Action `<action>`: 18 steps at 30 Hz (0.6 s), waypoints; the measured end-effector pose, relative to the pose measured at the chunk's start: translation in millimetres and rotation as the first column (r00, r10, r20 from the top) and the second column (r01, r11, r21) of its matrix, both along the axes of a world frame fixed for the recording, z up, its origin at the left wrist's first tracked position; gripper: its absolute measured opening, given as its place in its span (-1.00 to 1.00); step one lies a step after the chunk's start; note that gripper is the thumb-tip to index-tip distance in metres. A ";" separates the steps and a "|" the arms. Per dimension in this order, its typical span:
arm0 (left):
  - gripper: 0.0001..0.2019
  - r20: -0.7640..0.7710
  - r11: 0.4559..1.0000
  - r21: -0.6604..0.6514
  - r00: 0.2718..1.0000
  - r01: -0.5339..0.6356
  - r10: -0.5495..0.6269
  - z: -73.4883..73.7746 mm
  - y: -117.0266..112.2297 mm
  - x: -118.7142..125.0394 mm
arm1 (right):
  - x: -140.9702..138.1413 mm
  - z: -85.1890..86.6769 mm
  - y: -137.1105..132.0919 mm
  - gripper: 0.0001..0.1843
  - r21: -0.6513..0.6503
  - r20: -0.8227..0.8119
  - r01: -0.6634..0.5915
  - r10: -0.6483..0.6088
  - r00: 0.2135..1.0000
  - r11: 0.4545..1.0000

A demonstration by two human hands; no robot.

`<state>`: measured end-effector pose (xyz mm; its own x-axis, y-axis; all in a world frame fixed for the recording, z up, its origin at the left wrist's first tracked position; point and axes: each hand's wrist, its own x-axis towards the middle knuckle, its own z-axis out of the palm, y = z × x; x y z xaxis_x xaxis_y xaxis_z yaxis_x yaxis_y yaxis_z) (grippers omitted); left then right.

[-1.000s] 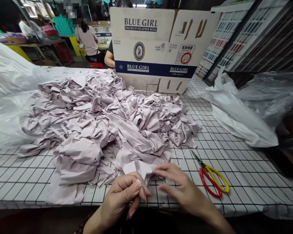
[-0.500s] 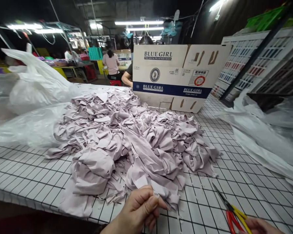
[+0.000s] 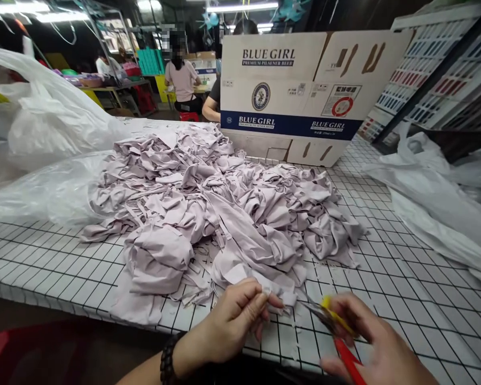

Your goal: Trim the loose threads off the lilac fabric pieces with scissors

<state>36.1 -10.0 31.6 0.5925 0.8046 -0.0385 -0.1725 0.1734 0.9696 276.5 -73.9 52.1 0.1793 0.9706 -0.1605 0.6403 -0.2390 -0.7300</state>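
Note:
A large heap of pale mauve fabric pieces [image 3: 208,203] lies crumpled on the table. At its near edge my left hand [image 3: 236,315] is closed in a pinch on a small bit of a fabric piece [image 3: 250,251]; the part between my fingers is mostly hidden. My right hand [image 3: 374,342], blurred by motion, is wrapped round scissors [image 3: 323,316] with one yellow and one red handle. Their thin blades point left, towards the fabric by my left fingertips, and appear a little apart from it.
A large Blue Girl carton [image 3: 280,80] stands behind the heap. Clear plastic bags [image 3: 52,128] lie at the left, and a white plastic bag [image 3: 436,208] at the right. The table [image 3: 385,283] has a black grid. Beyond the carton a person [image 3: 181,80] sits at a bench.
My right hand has lifted the scissors and brought them left, close to my left hand. My left hand keeps its pinch on the fabric. The view has tilted downward.

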 end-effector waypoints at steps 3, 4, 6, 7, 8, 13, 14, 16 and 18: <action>-0.64 -0.076 0.996 0.086 0.997 0.001 0.006 4.8 0.4 -5.2 | -31.7 29.2 21.2 -0.59 -0.050 0.125 -0.132 0.137 0.983 0.990; -0.64 -0.098 0.994 0.112 0.995 0.001 0.010 6.1 0.7 -6.9 | -36.1 34.6 25.2 -0.60 -0.075 0.142 -0.175 0.185 0.972 0.982; -0.64 -0.141 0.986 0.164 0.990 0.014 0.009 7.9 1.4 -9.6 | -37.9 39.0 29.1 -0.59 -0.127 0.148 -0.241 0.258 0.955 0.962; -0.64 -0.162 0.982 0.188 0.987 0.023 0.008 8.5 1.8 -10.6 | -36.8 38.8 29.6 -0.58 -0.150 0.148 -0.261 0.282 0.948 0.954; -0.64 -0.180 0.977 0.211 0.984 0.033 0.006 8.8 2.4 -11.4 | -35.4 37.7 29.7 -0.57 -0.167 0.147 -0.275 0.300 0.943 0.947; -0.65 -0.225 0.956 0.281 0.974 0.090 -0.026 9.6 5.4 -13.5 | -34.3 31.9 30.5 -0.56 -0.188 0.160 -0.318 0.348 0.924 0.929; -0.65 -0.231 0.952 0.291 0.972 0.098 -0.029 9.8 5.8 -13.8 | -35.1 31.8 31.0 -0.56 -0.194 0.164 -0.324 0.357 0.920 0.926; -0.64 -0.242 0.946 0.307 0.970 0.101 -0.025 10.3 6.3 -14.3 | -36.8 32.7 32.3 -0.55 -0.213 0.173 -0.333 0.371 0.912 0.919; -0.63 -0.250 0.946 0.307 0.968 0.099 -0.021 10.8 6.4 -14.6 | -38.0 34.3 33.4 -0.55 -0.231 0.179 -0.333 0.377 0.909 0.914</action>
<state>21.4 -3.6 42.4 0.6448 0.7617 0.0640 0.0731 -0.1448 0.9868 238.5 -40.5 86.4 -0.1204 0.9306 -0.3456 0.8444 -0.0871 -0.5286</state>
